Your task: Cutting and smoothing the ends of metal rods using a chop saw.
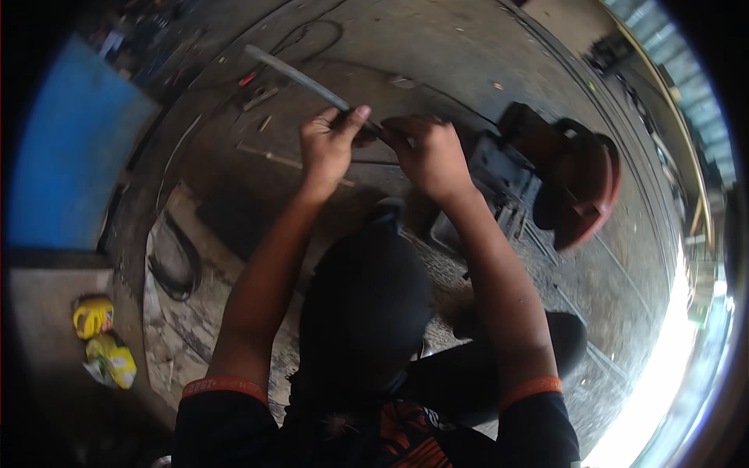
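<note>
A long, narrow grey metal bar (292, 74) slants up to the left, above the floor. My left hand (326, 152) is closed round its lower part, with the thumb along the top. My right hand (431, 156) has its fingers bent and pinched together at the bar's near end. That end is mostly covered by my fingers, so I cannot make out whether something small is held there too. To the right of my right hand stands a cut-off saw (499, 168) with a red guard (597, 195).
Thin metal rods (573, 304) lie by the saw. A dark cable (320, 39) loops on the floor ahead, near wood scraps (265, 123). At left are a blue panel (70, 148) and yellow packages (94, 316). A black rounded shape (367, 304) blocks the lower middle.
</note>
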Motion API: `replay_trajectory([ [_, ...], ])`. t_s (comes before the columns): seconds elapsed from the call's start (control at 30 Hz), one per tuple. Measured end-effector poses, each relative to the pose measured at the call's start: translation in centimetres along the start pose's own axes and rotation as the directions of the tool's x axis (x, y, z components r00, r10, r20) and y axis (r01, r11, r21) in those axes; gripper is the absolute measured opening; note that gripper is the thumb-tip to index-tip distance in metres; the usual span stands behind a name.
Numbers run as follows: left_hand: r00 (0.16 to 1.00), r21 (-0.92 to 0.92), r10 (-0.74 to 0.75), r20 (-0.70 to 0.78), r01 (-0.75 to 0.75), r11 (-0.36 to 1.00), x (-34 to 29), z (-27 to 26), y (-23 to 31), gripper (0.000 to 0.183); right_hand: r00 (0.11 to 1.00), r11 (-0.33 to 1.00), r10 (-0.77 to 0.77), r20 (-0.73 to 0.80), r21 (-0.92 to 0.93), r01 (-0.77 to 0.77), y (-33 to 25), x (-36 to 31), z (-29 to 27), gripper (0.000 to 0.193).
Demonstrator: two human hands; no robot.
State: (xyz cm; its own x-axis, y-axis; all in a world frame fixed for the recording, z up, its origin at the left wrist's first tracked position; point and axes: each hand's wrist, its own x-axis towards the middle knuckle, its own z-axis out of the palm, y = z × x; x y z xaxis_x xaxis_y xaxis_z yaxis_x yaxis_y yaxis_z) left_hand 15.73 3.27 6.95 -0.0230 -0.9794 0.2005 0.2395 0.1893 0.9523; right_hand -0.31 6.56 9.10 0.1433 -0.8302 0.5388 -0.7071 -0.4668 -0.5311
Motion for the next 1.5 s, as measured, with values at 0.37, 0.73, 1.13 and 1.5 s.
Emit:
replay_trajectory([
  [0.37, 0.906, 0.151, -0.186, -0.381, 0.260, 0.954, -4.5, -15.6, -16.6, 0.019, 0.857, 0.946, 0.117, 0.502, 0.206, -0.249, 3.6, -4.6, 23.1, 0.019],
  [0.73, 0.685, 0.581, -0.241, -0.687, 0.718, 0.384, -3.7, -30.5, -24.3, 0.043, 0.625, 0.938, 0.230, 0.746, 0.003, -0.347, 5.6, -7.3, 32.6, 0.036],
  [1.13, 0.870, 0.866, -0.020, -0.493, 0.488, -0.104, -4.6, -34.8, -27.3, 0.045, 0.572, 0.941, 0.151, 0.806, 0.061, -0.334, 4.8, -6.7, 36.1, 0.029],
  [1.5, 0.904, 0.904, 0.101, -0.415, 0.423, -0.064, -5.6, -35.9, -27.9, 0.044, 0.716, 0.991, 0.076, 0.694, 0.026, -0.131, 9.4, -7.5, 37.5, 0.031],
])
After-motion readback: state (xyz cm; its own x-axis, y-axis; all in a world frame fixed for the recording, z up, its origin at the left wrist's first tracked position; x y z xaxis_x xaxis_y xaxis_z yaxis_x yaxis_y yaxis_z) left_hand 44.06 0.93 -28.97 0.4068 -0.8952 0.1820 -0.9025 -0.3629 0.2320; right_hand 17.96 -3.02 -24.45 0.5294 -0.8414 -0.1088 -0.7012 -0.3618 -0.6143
